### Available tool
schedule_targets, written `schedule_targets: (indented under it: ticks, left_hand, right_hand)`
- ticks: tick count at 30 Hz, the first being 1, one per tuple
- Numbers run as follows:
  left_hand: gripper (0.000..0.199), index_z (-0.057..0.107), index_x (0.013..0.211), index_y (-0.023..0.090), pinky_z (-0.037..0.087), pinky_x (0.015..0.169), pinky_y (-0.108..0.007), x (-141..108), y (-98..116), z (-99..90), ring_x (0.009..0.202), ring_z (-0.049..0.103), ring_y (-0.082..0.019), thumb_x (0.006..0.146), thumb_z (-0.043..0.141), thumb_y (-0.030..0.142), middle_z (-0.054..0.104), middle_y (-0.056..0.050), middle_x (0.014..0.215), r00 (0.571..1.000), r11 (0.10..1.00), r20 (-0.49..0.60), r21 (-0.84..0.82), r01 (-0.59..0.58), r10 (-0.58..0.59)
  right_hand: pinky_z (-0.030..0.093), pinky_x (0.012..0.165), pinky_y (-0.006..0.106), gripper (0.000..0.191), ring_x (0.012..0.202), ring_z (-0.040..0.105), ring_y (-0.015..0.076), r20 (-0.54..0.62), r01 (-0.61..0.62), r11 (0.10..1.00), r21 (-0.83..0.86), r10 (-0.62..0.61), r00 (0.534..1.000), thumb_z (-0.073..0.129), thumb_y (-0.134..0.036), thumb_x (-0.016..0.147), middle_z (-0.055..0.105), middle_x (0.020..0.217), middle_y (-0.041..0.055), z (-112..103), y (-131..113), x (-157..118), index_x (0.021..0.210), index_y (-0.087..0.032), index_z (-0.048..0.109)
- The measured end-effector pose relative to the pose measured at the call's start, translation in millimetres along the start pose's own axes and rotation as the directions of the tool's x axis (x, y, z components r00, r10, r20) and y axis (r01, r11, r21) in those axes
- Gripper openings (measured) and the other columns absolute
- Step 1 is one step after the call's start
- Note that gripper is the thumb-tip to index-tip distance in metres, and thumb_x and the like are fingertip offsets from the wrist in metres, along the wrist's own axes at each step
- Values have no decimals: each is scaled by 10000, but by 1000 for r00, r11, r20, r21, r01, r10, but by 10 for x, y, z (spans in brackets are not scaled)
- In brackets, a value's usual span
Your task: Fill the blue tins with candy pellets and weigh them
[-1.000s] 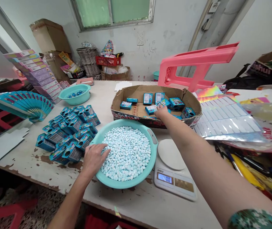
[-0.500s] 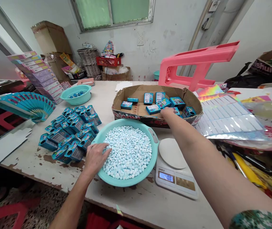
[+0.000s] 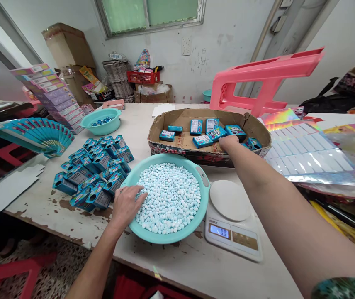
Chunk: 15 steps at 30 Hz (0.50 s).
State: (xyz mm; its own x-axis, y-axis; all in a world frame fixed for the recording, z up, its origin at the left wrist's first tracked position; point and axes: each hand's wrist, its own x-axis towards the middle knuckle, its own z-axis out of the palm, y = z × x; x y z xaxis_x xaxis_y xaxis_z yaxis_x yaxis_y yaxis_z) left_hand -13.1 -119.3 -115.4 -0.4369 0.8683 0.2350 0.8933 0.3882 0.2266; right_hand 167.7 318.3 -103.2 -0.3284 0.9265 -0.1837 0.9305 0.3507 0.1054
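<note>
My left hand (image 3: pixel 130 203) rests over the left rim of a teal basin (image 3: pixel 165 240), its fingers apart and touching small pale blue and white pellets (image 3: pixel 169 199). Across the table, my right hand (image 3: pixel 229 143) reaches into a worn cardboard tray (image 3: pixel 183 155). Its fingers point away from me and are hidden, so their grip does not show. Several small blue boxes lie in the tray; one blue box (image 3: pixel 217 133) is right beside the hand. Many more upright blue boxes (image 3: pixel 98 168) with round holes in their ends stand left of the basin.
A white digital scale (image 3: pixel 232 222) reading 0.0 sits right of the basin, beneath my right forearm. Behind the tray lies a pink stool (image 3: pixel 264 79). A small teal bowl (image 3: pixel 101 124) with shiny blue pieces stands at the back left. Silver-white sheets (image 3: pixel 314 153) lie at right.
My right hand has shifted slightly to the right within the tray. The left hand stays on the basin, and the whole view has tilted a little.
</note>
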Motion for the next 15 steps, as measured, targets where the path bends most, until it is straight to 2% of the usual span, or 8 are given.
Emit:
schedule_targets:
  ticks: [4, 7, 10, 12, 15]
  left_hand:
    - [294, 639, 978, 240, 292, 931, -401, -4, -4, 3, 993, 586, -228, 868, 446, 432, 691, -38, 1037, 1000, 1000, 1, 1, -4, 4]
    - [297, 640, 988, 239, 282, 940, -406, -6, 3, -2, 1006, 579, -228, 872, 443, 429, 687, -39, 1051, 1000, 1000, 9, -3, 1, -1]
    - [295, 643, 995, 238, 278, 944, -407, -7, 7, -6, 1009, 576, -224, 870, 452, 424, 685, -35, 1052, 1000, 1000, 20, -10, 11, -11]
    - [299, 646, 994, 239, 281, 943, -406, -7, 7, -6, 1004, 579, -223, 869, 452, 430, 686, -28, 1045, 1000, 1000, 18, -9, 11, -11]
    - [300, 650, 988, 242, 287, 939, -403, -6, 2, -2, 998, 585, -223, 868, 452, 433, 689, -18, 1032, 1000, 1000, 11, -5, 9, -8]
  right_hand:
    - [506, 784, 530, 400, 1049, 574, 395, 103, -41, 998, -42, 45, 994, 716, -178, 680, 590, 1155, 218, -17, 61, 26, 1074, -125, 671]
    - [492, 817, 508, 491, 1095, 543, 379, 114, -41, 998, -50, 47, 992, 717, -240, 691, 492, 1276, 213, 6, 106, -4, 1163, -144, 621]
    - [471, 828, 533, 641, 1171, 463, 413, 103, -35, 998, -53, 41, 994, 761, -326, 651, 411, 1337, 217, 33, 119, -62, 1237, -158, 561]
    - [463, 814, 565, 654, 1185, 435, 437, 95, -39, 998, -55, 44, 995, 776, -308, 636, 433, 1308, 225, 45, 108, -99, 1232, -148, 561]
    - [467, 765, 594, 548, 1113, 498, 435, 86, -55, 998, -43, 58, 995, 743, -213, 672, 524, 1186, 232, 58, 80, -141, 1186, -112, 584]
